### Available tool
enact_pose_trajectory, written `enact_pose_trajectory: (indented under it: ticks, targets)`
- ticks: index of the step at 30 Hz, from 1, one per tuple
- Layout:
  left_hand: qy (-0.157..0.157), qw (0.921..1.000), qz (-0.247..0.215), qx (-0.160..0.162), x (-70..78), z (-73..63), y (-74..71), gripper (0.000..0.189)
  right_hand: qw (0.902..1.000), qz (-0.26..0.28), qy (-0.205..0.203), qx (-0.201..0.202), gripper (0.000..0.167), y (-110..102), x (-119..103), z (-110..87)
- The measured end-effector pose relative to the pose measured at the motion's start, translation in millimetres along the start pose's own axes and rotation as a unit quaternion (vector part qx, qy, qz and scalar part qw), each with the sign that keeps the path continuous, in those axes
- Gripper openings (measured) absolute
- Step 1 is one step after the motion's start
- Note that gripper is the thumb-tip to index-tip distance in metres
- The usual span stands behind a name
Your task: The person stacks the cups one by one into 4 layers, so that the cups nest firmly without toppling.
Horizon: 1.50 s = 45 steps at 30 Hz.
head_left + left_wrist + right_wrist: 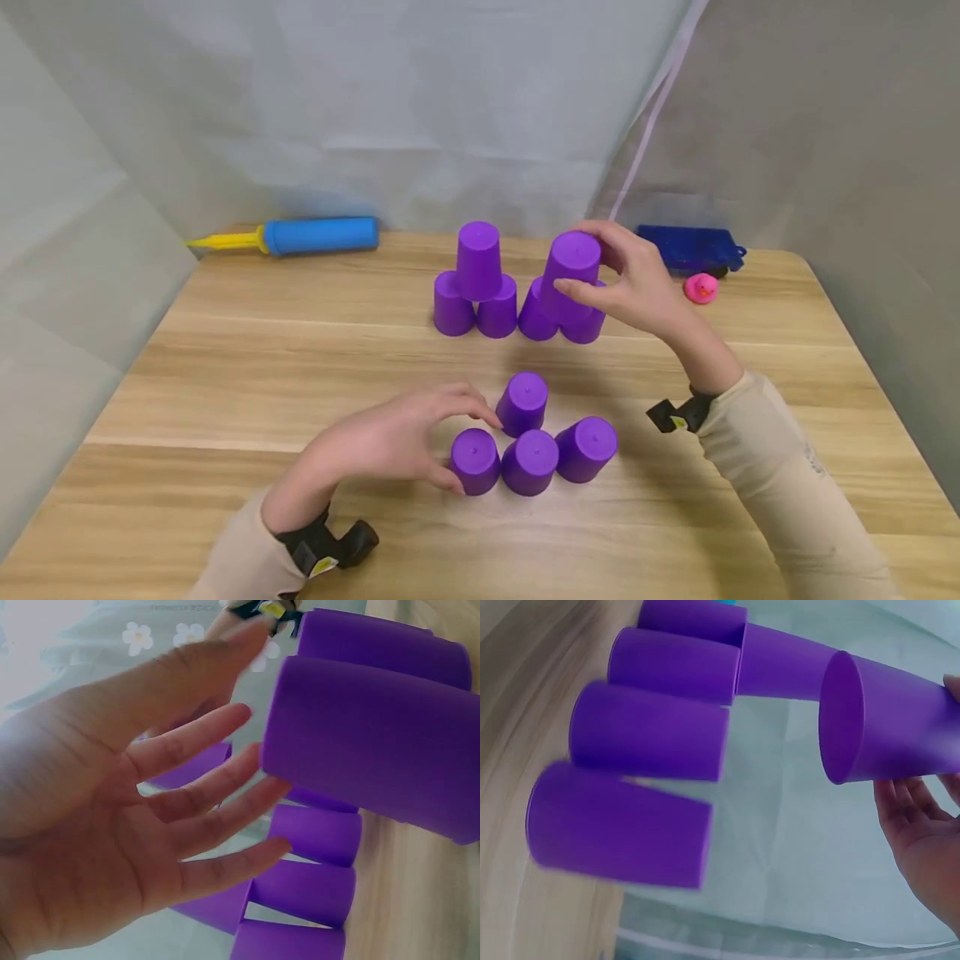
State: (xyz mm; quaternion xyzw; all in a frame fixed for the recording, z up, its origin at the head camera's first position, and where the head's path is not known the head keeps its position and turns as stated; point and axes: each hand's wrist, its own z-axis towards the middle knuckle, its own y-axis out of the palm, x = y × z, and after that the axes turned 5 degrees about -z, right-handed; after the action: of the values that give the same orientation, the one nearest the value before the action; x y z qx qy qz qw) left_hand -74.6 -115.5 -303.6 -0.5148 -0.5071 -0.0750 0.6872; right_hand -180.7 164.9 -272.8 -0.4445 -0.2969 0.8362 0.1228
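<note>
My right hand (633, 283) grips an upside-down purple cup (573, 254) between thumb and fingers. In the right wrist view that held cup (900, 720) hangs clear above the tops of a pair of upside-down cups (652, 735). To its left, another purple cup (478, 254) sits across the tops of two more cups (453, 308). My left hand (397, 433) has thumb and fingers spread beside the front-left cup (475, 458). In the left wrist view the left hand's palm (97, 855) shows, its fingers extended near the nearest cup (375, 742).
Right of the front-left cup stand two upside-down cups (530, 462), with another cup (523, 402) just behind. A blue and yellow hand pump (318, 236) lies at the back left. A dark blue case (686, 248) and a pink rubber duck (701, 288) are at the back right.
</note>
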Motion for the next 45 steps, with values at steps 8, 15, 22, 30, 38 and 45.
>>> enact_pose_trajectory:
  ticks: [8, 15, 22, 30, 38, 45]
  targets:
    - [-0.035, 0.9982, 0.03, -0.038, 0.6, 3.9, 10.5, 0.059, 0.9984, -0.004, 0.046, 0.033, 0.051, 28, 18, 25.6]
    - [-0.046, 0.9971, 0.032, -0.052, 0.6, 2.3, 13.7, 0.06, 0.997, 0.027, 0.068, 0.025, 0.052, 45, 29, 28.9]
    - [-0.043, 0.9964, 0.049, -0.054, 0.6, 4.4, 13.4, 0.061, 0.9949, 0.061, 0.079, 0.013, 0.051, 52, 29, 29.5]
    - [-0.03, 0.9963, 0.067, -0.045, -1.6, 3.5, 14.9, 0.053, 0.9929, 0.069, 0.097, -0.008, 0.047, 47, -3, 26.5]
    - [-0.032, 0.9968, 0.06, -0.042, -3.6, 3.6, 16.0, 0.051, 0.9917, 0.063, 0.111, -0.012, 0.049, 47, -6, 27.8]
    - [-0.03, 0.9971, 0.053, -0.045, -3.6, 4.8, 15.7, 0.049, 0.9915, 0.076, 0.105, -0.013, 0.057, 55, 29, 29.9]
